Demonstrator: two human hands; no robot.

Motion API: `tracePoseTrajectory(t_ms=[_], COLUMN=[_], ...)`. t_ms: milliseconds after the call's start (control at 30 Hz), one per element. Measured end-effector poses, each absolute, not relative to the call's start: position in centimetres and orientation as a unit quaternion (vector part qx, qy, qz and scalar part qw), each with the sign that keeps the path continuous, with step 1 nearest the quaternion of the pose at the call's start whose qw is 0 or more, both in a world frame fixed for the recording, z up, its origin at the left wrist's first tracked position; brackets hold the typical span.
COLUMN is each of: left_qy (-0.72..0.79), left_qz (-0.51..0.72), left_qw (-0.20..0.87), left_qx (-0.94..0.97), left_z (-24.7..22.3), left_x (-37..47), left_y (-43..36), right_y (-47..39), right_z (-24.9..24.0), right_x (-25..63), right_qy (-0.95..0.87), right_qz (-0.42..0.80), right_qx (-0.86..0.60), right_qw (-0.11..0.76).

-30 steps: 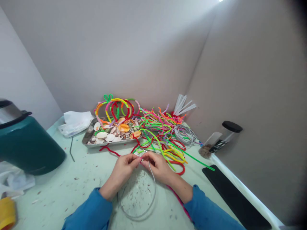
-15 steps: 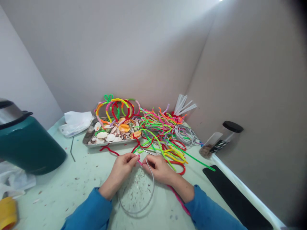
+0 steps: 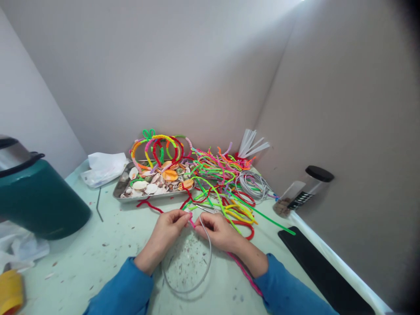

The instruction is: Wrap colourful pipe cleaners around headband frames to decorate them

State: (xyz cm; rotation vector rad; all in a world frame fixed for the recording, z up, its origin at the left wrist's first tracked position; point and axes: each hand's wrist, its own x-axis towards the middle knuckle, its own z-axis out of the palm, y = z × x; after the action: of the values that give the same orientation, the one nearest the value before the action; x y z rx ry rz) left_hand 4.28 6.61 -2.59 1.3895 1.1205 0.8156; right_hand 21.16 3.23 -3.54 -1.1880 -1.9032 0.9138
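Note:
Between my hands, at the table's middle, a short stretch of pink pipe cleaner (image 3: 192, 222) shows. My left hand (image 3: 169, 232) pinches one end of it, fingertips pressed together. My right hand (image 3: 216, 229) is closed on the pink pipe cleaner just to the right. A grey wire loop (image 3: 183, 291) hangs below the two hands, one side rising to my right fingers; its upper ends are hidden by the hands. More pink pipe cleaner (image 3: 247, 278) trails on the table under my right forearm. Scissors (image 3: 206, 208) lie just beyond my hands, partly covered.
Behind stands a metal tray (image 3: 131, 200) of shells with colourful pipe-cleaner rings (image 3: 157, 148). A tangle of pipe cleaners (image 3: 216, 164) and a grey wire coil (image 3: 254, 186) lie right of it. A teal bottle (image 3: 39, 197) is left; a clear jar (image 3: 303, 190) and black strip (image 3: 321, 271) are right.
Both hands stay nearly in place. Slightly more of the pink pipe cleaner shows between the fingertips, and my right forearm has shifted slightly right.

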Motion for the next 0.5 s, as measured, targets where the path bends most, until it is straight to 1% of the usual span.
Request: tracePoseTrajectory(t_ms=[100,233,400,500], left_qy=[0.46,0.455,0.464,0.468], left_qz=[0.349,0.347,0.334,0.342], left_qw=[0.573,0.582,0.567,0.549], left_qx=[0.582,0.578,0.593,0.603], left_z=[-2.32,-2.41,-2.85,-3.13], left_x=[4.38,4.3,4.16,4.12], left_y=[6.58,6.66,6.69,6.81], right_y=[3.21,3.38,3.57,3.53], right_z=[-3.33,-3.45,-3.47,-3.32], right_x=[21.28,21.42,21.44,21.43], right_qy=[-0.75,-0.762,-0.776,-0.767], right_qz=[0.311,0.284,0.261,0.257], right_qx=[-0.461,-0.454,-0.424,-0.44], right_qw=[0.358,0.364,0.388,0.391])
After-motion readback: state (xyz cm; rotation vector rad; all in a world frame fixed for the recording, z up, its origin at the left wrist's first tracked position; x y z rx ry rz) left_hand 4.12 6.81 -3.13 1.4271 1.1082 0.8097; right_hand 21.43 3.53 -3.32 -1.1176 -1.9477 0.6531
